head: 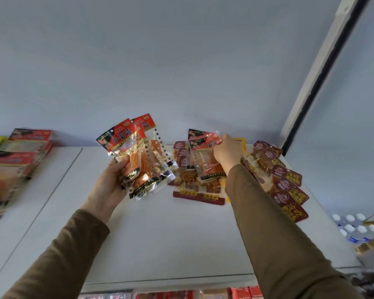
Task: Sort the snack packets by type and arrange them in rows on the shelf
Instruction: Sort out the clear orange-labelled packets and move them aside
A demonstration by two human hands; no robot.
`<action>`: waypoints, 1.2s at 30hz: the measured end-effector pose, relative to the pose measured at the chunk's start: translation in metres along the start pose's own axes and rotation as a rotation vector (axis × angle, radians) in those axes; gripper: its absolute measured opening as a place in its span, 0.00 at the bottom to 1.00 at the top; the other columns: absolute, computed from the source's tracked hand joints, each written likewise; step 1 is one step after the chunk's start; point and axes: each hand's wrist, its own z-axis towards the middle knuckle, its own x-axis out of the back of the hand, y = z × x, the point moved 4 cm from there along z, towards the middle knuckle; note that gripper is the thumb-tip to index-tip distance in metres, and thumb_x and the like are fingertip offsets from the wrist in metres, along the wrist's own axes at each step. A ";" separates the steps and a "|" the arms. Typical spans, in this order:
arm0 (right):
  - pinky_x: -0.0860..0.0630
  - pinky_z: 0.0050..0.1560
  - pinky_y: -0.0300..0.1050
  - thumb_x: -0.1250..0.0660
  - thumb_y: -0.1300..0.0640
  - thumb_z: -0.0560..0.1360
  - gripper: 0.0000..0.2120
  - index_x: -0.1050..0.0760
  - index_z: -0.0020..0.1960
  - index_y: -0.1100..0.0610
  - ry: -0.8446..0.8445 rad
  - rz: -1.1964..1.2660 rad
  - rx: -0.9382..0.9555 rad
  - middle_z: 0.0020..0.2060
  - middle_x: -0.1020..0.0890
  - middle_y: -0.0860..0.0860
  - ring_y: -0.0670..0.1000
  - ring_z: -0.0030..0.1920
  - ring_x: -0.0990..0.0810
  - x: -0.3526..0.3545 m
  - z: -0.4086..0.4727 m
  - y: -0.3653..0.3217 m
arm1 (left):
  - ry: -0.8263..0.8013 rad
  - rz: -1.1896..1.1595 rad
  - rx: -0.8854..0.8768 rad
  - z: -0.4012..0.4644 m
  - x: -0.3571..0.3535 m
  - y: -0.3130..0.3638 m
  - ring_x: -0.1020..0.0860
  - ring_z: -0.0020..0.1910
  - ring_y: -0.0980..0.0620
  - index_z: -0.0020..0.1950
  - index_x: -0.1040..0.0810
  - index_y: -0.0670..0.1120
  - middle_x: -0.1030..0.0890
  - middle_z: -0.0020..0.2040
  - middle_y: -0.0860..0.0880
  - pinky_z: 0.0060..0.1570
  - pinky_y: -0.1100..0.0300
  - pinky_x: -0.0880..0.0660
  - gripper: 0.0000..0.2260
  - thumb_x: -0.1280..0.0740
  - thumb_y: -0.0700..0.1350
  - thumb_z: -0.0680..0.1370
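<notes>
At the far left I see a stacked row (20,156) of red-topped packets already lying on the neighbouring shelf (41,190) section, well apart from both hands.

My left hand (110,182) is raised over the white shelf (171,234) with its fingers curled round the lower ends of a fan (136,156) of red-label packets. The long axes of these packets run from near to far, labels at the far end, tilted slightly left.

Right of the fan, a mixed pile (194,184) of dark-red packets lies flat on the shelf, just beside the fan's lower corner.

My right hand (227,154) is over that pile, fingers closed on the upper right edge of one more red-label packet (205,156). This packet matches the type in the left hand. It stands nearly upright, long axis near to far, with its lower end touching or just above the pile; I cannot tell which.

Judgement: the coming move turns on this relation. The held packet lies directly right of the fan, label ends level, so it travels left to join it. The right hand is the nearer hand.

At the far right, a row (287,186) of dark-red packets overlaps along the shelf edge, behind the right sleeve (268,223).
</notes>
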 end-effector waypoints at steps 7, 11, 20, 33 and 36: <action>0.24 0.40 0.44 0.36 0.61 0.81 0.05 0.29 0.57 0.57 -0.001 0.566 0.043 0.48 0.20 0.50 0.52 0.47 0.19 -0.010 -0.009 -0.010 | 0.037 -0.021 0.012 -0.005 0.008 0.003 0.13 0.49 0.47 0.68 0.24 0.45 0.15 0.58 0.44 0.45 0.52 0.16 0.13 0.39 0.39 0.83; 0.24 0.35 0.35 0.36 0.62 0.81 0.11 0.32 0.60 0.52 -0.063 0.788 0.197 0.49 0.21 0.47 0.38 0.38 0.21 0.012 -0.018 -0.034 | -0.024 0.036 0.000 -0.009 0.009 0.010 0.14 0.50 0.46 0.70 0.26 0.44 0.15 0.58 0.43 0.50 0.47 0.16 0.16 0.38 0.40 0.83; 0.22 0.55 0.52 0.33 0.58 0.80 0.06 0.17 0.53 0.53 -0.283 1.023 0.171 0.47 0.13 0.49 0.51 0.50 0.15 0.047 -0.060 -0.098 | -0.344 0.225 -0.016 -0.019 -0.025 0.020 0.15 0.53 0.41 0.69 0.23 0.41 0.17 0.59 0.39 0.55 0.47 0.18 0.20 0.31 0.43 0.77; 0.24 0.47 0.50 0.34 0.51 0.79 0.10 0.17 0.41 0.48 -0.554 1.111 -0.046 0.41 0.13 0.46 0.51 0.49 0.18 -0.021 -0.099 -0.160 | -0.047 0.297 -0.065 -0.023 0.006 0.036 0.14 0.45 0.45 0.57 0.19 0.43 0.15 0.51 0.41 0.43 0.54 0.17 0.08 0.31 0.40 0.78; 0.22 0.42 0.48 0.31 0.54 0.78 0.09 0.18 0.40 0.51 -0.626 1.179 -0.114 0.35 0.15 0.48 0.52 0.43 0.17 -0.033 -0.104 -0.170 | -0.019 0.314 -0.016 -0.026 0.020 0.045 0.15 0.46 0.44 0.56 0.18 0.45 0.15 0.54 0.40 0.44 0.52 0.16 0.09 0.29 0.41 0.76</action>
